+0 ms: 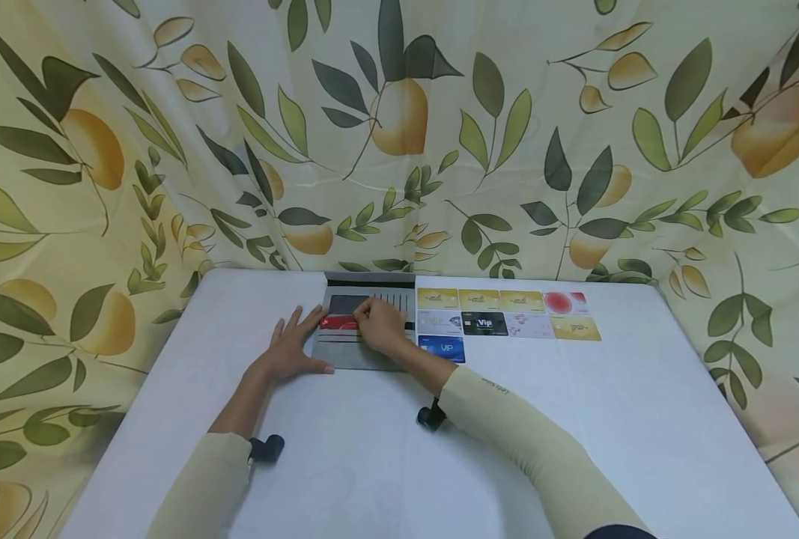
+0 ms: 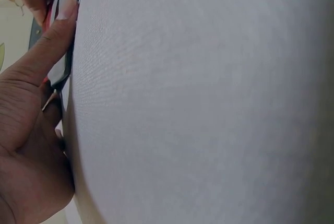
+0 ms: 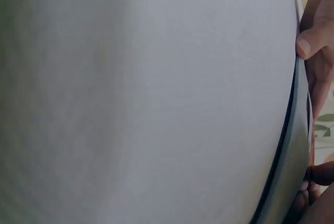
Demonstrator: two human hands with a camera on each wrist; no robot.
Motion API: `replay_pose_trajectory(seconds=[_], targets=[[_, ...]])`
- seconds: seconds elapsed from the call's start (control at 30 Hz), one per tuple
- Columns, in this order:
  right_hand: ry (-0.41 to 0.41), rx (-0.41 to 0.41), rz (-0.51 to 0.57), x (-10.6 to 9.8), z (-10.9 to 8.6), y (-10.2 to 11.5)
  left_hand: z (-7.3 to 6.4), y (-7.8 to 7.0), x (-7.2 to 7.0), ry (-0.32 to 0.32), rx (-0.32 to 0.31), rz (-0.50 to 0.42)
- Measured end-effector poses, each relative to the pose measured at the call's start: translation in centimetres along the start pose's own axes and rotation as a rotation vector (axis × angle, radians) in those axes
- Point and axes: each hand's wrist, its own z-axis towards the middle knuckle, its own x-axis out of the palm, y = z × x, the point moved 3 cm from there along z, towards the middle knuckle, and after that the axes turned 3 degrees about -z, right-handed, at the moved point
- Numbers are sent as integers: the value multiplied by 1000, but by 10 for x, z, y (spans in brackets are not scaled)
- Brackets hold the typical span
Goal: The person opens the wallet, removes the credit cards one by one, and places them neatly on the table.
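Observation:
A grey card wallet (image 1: 359, 358) lies opened out at the far middle of the table, with several slots across it. A red card (image 1: 337, 323) sits crosswise in it, partly covered by the right hand. My right hand (image 1: 382, 327) bends over the wallet, its fingers curled and pinching the red card. My left hand (image 1: 293, 350) rests spread at the wallet's left edge, fingertips near the red card's end. In the left wrist view the left thumb (image 2: 49, 44) lies along the wallet's near edge. A dark rectangular panel (image 1: 347, 304) shows above the red card.
Right of the wallet, several cards lie in rows: gold cards (image 1: 437, 299) at the back, a black Vip card (image 1: 484, 323) in the middle row, a blue VIP card (image 1: 442, 349) in front. A leaf-and-fruit patterned curtain (image 1: 507, 172) hangs behind the white table (image 1: 345, 464).

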Motion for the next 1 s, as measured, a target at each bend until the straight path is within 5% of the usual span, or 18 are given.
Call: replay_pose_trajectory(seconds=[0.57,1.0], targets=[[-137,81,27,-8,10,-2,0,-1,-1,3,-28,-1],[4,10,61,-24,10,-18,0,-4,-1,-16,-4,30]])
